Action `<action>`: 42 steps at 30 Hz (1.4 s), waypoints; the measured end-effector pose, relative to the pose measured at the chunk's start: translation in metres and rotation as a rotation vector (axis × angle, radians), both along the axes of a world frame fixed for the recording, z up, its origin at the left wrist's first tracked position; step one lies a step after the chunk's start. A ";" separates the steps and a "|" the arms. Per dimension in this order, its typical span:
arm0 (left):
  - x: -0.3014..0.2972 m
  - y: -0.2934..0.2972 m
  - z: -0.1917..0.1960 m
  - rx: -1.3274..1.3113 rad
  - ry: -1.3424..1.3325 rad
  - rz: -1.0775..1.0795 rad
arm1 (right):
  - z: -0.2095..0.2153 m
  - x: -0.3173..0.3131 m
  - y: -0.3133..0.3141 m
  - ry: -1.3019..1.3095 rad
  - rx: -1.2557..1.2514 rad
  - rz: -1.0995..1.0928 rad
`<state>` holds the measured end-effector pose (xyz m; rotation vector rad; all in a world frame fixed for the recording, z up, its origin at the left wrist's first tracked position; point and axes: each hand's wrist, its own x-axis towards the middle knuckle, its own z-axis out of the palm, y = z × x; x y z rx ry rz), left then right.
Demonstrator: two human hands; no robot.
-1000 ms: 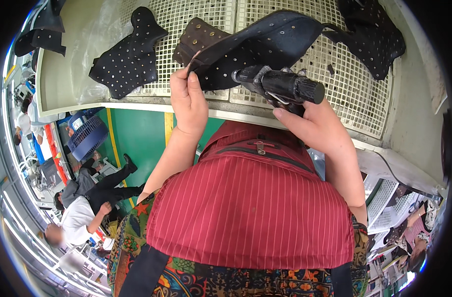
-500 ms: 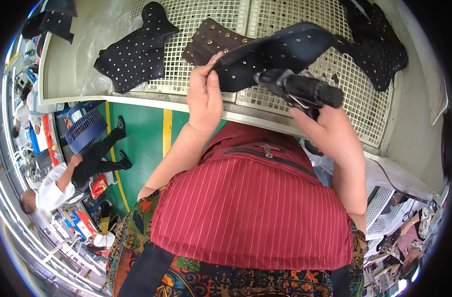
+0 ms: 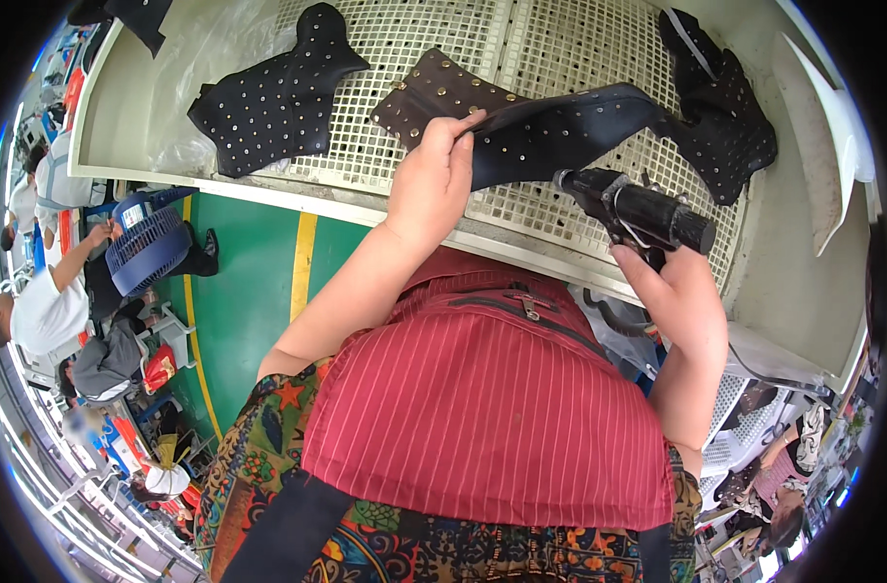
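My left hand (image 3: 434,180) pinches the near edge of a black studded leather piece (image 3: 570,126), which bends up off the grating and stretches to the right. A dark brown part with gold studs (image 3: 448,89) lies under and beyond my fingers; I cannot tell if it belongs to the same piece. My right hand (image 3: 678,296) is closed round the handle of a black gun-shaped tool (image 3: 638,206). Its round nozzle points left toward the leather, with a gap between them. Part of the grip is hidden by my fingers.
Another studded black piece (image 3: 268,102) lies on the left of the cream grating (image 3: 560,44), and one more (image 3: 720,126) on the right. A pale raised rim (image 3: 297,199) edges the bench. A blue fan (image 3: 150,251) and a person (image 3: 50,306) are at left.
The tool in my right hand has moved right and toward me, away from the leather. My left hand keeps its pinch, slightly farther right. The view has shifted a little.
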<state>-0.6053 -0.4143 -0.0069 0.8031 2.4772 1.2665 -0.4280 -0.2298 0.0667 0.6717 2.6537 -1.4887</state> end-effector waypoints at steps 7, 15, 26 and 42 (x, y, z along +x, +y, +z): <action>-0.017 0.014 -0.003 0.022 0.081 -0.064 | -0.001 -0.009 -0.018 -0.039 0.135 -0.031; -0.026 0.019 0.002 -0.031 0.084 -0.122 | 0.031 0.008 -0.029 -0.100 0.125 -0.052; -0.037 0.026 0.003 -0.085 0.056 -0.185 | 0.033 0.019 -0.031 -0.153 0.328 -0.357; -0.056 0.028 0.010 0.016 0.243 -0.196 | -0.007 0.051 -0.001 0.008 0.057 -0.489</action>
